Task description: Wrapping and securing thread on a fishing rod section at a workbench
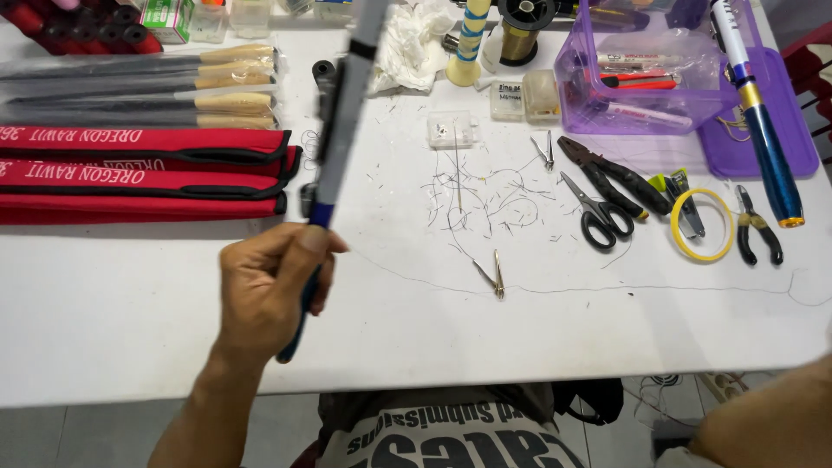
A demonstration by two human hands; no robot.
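My left hand (270, 286) grips a slim fishing rod (342, 121) near its blue lower end and holds it upright over the white table (130, 295), its grey shaft blurred. My right hand is out of view; only the right forearm (771, 425) shows at the bottom right corner. A thin line (555, 289) runs across the table from near the held rod toward the right edge. Small metal tweezers (497, 276) lie beside that line, with scraps of cut line (485, 195) scattered behind them.
Red fabric rod sleeves (139, 173) and bagged rods with pale handles (173, 87) lie at the left. At the right are scissors (598, 212), black pliers (615, 178), a yellow tape ring (702, 225), small pliers (758, 230), a purple bin (650, 78) and a blue rod section (763, 130).
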